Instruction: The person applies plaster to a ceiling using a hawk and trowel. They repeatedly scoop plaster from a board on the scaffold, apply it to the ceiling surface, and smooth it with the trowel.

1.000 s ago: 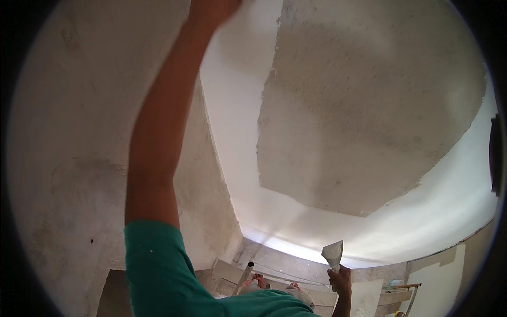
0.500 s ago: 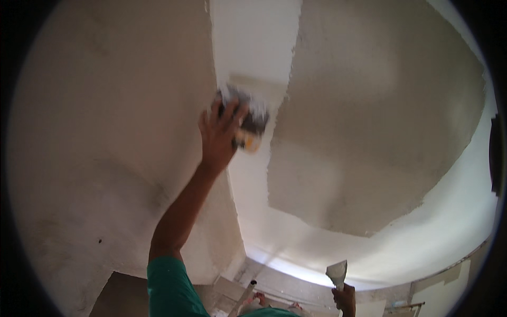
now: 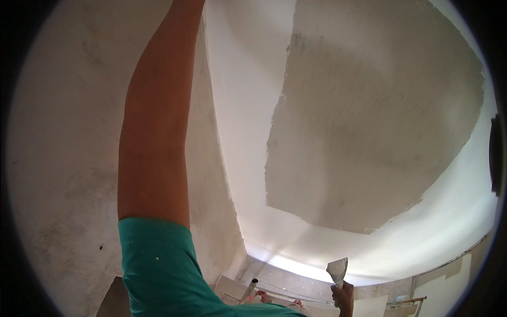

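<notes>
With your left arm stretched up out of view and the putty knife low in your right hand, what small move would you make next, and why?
Probably raise the right hand to bring the putty knife up toward the ceiling. Its blade looks loaded with white filler, yet it sits low, far from the grey patch overhead. The left arm already reaches up past the frame's top edge, its hand unseen.

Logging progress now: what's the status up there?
Left arm raised, hand out of frame. Right hand grips putty knife. Grey plaster patch on ceiling. Nothing obstructing.

Teal short sleeve [image 3: 153,259], small white speck; forearm bare.
</notes>
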Available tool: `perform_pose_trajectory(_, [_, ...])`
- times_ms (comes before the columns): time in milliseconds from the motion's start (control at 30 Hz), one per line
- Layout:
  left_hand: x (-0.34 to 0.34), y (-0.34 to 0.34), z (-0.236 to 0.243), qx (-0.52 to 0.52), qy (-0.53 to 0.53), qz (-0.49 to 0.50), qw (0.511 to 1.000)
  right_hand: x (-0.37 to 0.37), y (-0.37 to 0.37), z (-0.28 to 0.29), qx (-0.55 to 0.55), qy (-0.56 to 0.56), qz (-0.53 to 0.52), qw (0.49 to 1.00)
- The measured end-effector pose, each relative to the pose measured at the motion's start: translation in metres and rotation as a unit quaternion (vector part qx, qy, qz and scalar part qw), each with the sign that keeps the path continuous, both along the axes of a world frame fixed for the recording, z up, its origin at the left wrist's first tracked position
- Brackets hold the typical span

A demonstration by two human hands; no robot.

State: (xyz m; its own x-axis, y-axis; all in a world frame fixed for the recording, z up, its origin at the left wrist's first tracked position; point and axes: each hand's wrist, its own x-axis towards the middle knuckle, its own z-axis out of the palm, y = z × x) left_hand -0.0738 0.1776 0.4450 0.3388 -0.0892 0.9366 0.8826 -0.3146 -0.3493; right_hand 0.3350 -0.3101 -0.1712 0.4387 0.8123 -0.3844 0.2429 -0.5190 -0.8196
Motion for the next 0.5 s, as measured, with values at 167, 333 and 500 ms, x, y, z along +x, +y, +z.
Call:
perform_pose_trajectory(167, [0.003, -0.016, -0.028, -0.034, -0.051, 0.059, 0.996, -0.009, 0.007, 0.015, -0.022, -0.007, -0.006, 1.000])
perform_pose_trajectory(333, [0.015, -0.038, -0.099, -0.036, -0.040, 0.067, 0.996, -0.005, 0.014, 0.016, -0.046, 0.015, 0.009, 0.999])
perform_pose_trajectory(500, [0.013, -0.053, -0.222, -0.083, -0.021, 0.050, 0.995, -0.001, 0.015, 0.009, -0.059, -0.016, 0.024, 0.998])
